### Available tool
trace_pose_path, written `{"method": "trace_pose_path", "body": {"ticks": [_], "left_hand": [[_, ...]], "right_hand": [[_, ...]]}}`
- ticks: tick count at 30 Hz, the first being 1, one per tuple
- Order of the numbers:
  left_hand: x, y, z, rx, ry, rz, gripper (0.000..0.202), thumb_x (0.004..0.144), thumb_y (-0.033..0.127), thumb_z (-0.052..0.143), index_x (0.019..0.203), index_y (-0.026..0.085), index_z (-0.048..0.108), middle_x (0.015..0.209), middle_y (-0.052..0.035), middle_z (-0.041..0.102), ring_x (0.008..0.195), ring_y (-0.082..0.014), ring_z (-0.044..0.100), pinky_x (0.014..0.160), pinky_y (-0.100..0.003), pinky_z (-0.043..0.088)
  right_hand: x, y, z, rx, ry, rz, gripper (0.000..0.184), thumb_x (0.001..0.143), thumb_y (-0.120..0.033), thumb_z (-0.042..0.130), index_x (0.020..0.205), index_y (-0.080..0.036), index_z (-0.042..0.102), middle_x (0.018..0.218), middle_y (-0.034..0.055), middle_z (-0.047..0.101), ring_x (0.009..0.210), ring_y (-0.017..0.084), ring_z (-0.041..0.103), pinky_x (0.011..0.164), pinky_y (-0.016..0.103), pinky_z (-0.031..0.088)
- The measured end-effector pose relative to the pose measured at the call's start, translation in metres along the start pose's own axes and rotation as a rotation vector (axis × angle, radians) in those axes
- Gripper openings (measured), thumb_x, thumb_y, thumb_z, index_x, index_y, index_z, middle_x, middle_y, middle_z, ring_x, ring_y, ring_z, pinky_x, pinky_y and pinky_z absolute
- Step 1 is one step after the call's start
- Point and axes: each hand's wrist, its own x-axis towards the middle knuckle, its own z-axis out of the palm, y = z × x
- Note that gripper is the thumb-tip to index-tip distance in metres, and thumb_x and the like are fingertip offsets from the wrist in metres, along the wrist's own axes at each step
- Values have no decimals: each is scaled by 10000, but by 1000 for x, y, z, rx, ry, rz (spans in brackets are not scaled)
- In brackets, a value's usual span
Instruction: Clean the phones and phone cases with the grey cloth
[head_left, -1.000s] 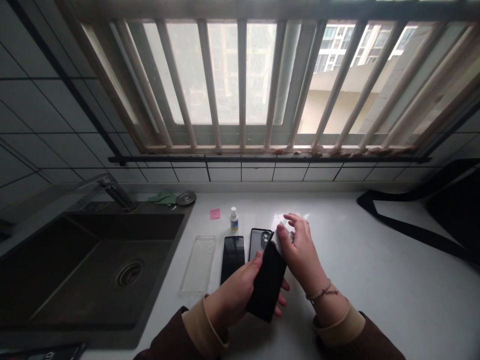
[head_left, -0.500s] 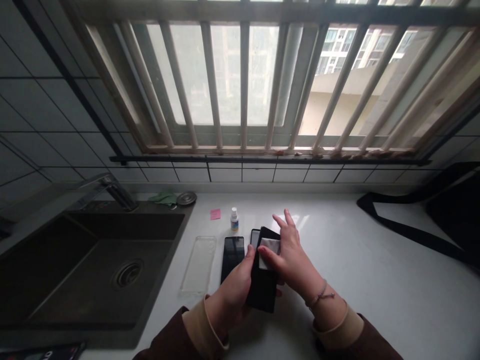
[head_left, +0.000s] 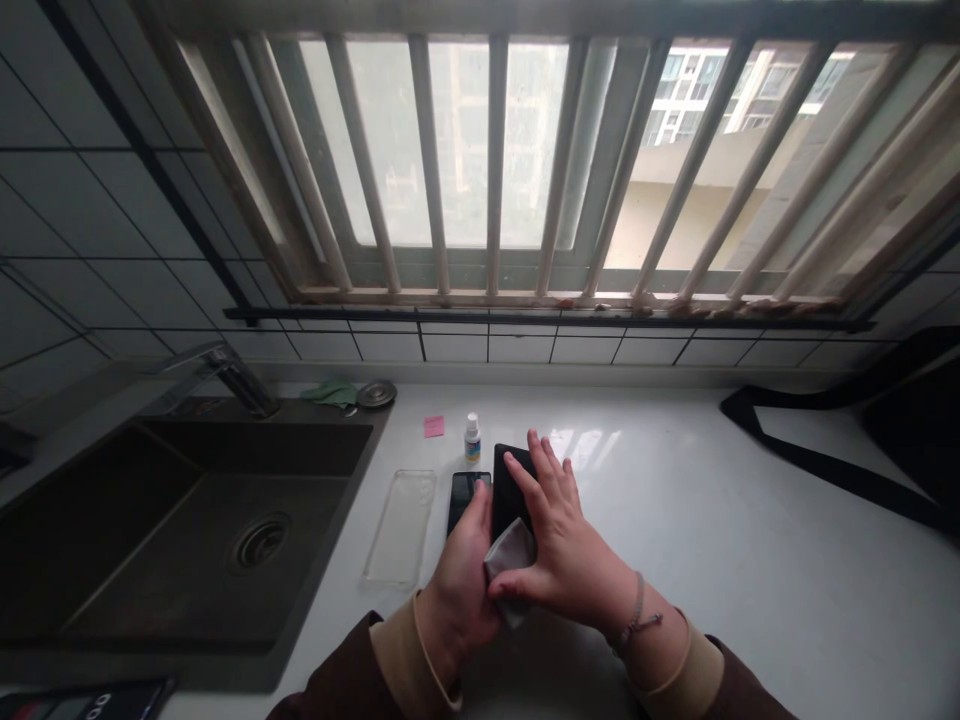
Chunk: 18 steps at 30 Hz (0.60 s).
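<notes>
My left hand is wrapped round a black phone, its thumb along the near left edge. My right hand presses a small grey cloth onto the phone's lower part, with thumb and palm on the cloth and the fingers reaching up over the phone. Partly behind my left thumb, a second dark phone lies on the counter. Left of it is a clear phone case. Beyond the phones stands a small white-capped bottle, with a pink sticky note beside it.
A dark sink with a faucet fills the left side. A green cloth and a metal drain strainer rest behind it. A black strap lies at right on the white counter.
The cloth and my right hand have slid down the phone toward me. My right fingers now extend over the phone's upper part. A dark-edged item glimpsed behind the phone is now hidden.
</notes>
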Motion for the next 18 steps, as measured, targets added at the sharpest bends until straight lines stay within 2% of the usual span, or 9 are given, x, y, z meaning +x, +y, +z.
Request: {"method": "trace_pose_path", "body": {"ticks": [6,10,14,18], "left_hand": [[1,1,-10,-20,-62,25,730,1087,662,332,1689,251,383,1683,-104,478,1604,-303,366,1324,-466,252],[-3,3,-7,-17,-103,-10,730,1078,669,361,1698,284,355,1683,-113,476,1596,-333,377,1323,-515,227],[-5,0,1,9,-116,-32,724,1077,643,422,1688,257,380,1632,-150,537,1558,-358,438,1313,-535,241],[-7,-4,5,57,-103,-82,688,1078,617,467,1635,214,486,1555,-154,618,1508,-357,507,1308,-493,280]], "right_hand": [[-1,-2,0,6,-8,-29,1368,705,-749,868,1746,-307,99,1818,144,-101,1657,492,-24,1270,791,68],[-1,-2,4,1,41,70,1333,725,-681,891,1738,-334,96,1823,128,-72,1665,467,-19,1281,775,78],[0,1,6,1,149,206,1175,829,-581,836,1728,-349,116,1827,115,-39,1671,449,6,1282,770,99],[3,9,4,53,219,342,967,944,-620,695,1711,-320,187,1824,137,47,1676,419,67,1283,756,151]]}}
